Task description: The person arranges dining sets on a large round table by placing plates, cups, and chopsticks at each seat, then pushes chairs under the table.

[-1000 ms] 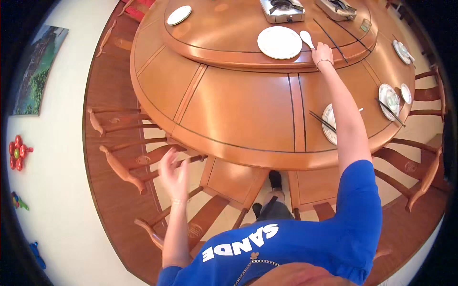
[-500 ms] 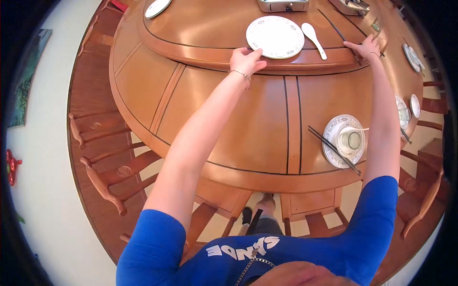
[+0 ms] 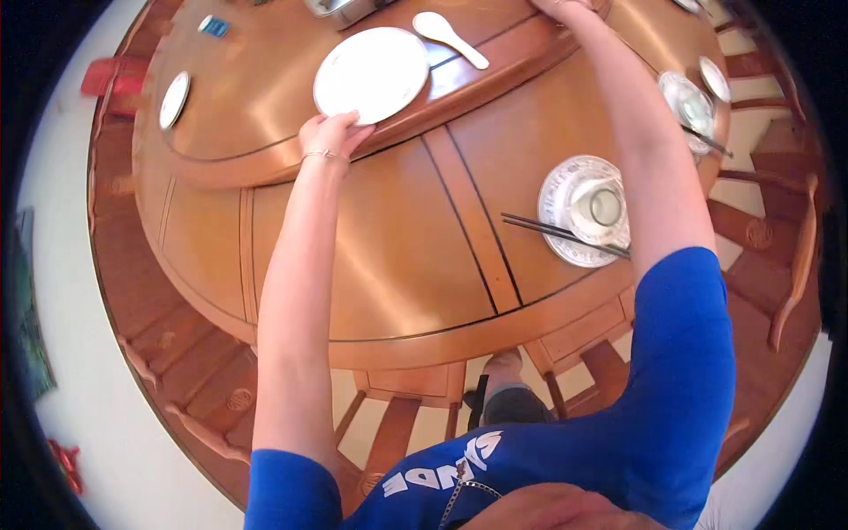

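Fingers (image 3: 352, 117) of the left hand (image 3: 325, 139) are loosely bent and slightly parted, laid at the near rim of a white plate (image 3: 371, 78); whether the rim is pinched cannot be told. The plate is set flat near the edge of the raised turntable (image 3: 265, 84). The right hand (image 3: 563, 9) is cut off by the upper border at the turntable's edge, so its grasp cannot be told. The plate, apparently ceramic, should be fairly light, rigid, smooth and breakable; it is best taken by opposite sides of its rim. Its right side is crowded by a white spoon (image 3: 450, 41), and its far side by a silver stove (image 3: 349, 9). Below, a patterned plate (image 3: 558, 187) is crossed by dark chopsticks (image 3: 565, 235) and partly hidden by the right forearm.
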`<state>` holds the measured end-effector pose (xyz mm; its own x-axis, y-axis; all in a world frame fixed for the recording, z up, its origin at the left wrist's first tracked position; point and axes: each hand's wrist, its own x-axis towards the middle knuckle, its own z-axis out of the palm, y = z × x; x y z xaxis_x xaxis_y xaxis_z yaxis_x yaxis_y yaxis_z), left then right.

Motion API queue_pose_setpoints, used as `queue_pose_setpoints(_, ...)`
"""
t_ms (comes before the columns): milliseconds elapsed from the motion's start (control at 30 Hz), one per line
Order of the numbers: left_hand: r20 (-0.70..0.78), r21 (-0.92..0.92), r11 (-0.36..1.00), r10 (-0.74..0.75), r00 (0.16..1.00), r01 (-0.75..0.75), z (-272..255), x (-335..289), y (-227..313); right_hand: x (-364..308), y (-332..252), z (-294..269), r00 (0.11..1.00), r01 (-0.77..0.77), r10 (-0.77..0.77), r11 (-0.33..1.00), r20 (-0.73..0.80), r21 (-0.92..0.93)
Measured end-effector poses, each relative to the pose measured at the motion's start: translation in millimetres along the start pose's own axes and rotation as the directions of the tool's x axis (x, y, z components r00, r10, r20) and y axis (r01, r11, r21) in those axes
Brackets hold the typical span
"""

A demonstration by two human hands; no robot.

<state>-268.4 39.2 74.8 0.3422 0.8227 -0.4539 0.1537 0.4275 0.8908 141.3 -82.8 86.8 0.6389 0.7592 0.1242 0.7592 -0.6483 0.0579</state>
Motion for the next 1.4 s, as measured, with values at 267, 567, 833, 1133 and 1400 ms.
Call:
queue_pose_setpoints(267,0.009,-0.099,0.994,-0.039,0.999,0.040,-24,-48,-23,-18,-41,3,0.984,0.170,-0.172,0.984,-0.043,-0.049)
queue_pose_setpoints(567,-0.061,-0.203,0.974,-0.110,0.992,0.096,-74,-130,-70,-39,-35,-10,0.994,0.059,-0.065,0.995,0.083,0.078)
queue_pose_setpoints(833,-0.118,-0.240,0.948,-0.241,0.963,0.208,-125,-222,-131,-141,9,-26,0.988,-0.011,-0.121,0.580,0.100,0.814)
queue_pose_setpoints(1133,-0.152,-0.231,0.926,-0.337,0.929,0.298,-134,-247,-165,-384,-34,-42,0.934,-0.355,0.080,0.093,0.348,0.930)
queue_pose_setpoints(1400,-0.230,-0.176,0.947,-0.305,0.924,0.269,-125,-239,-169,-491,-131,-29,0.841,-0.536,0.029,-0.089,0.540,0.840)
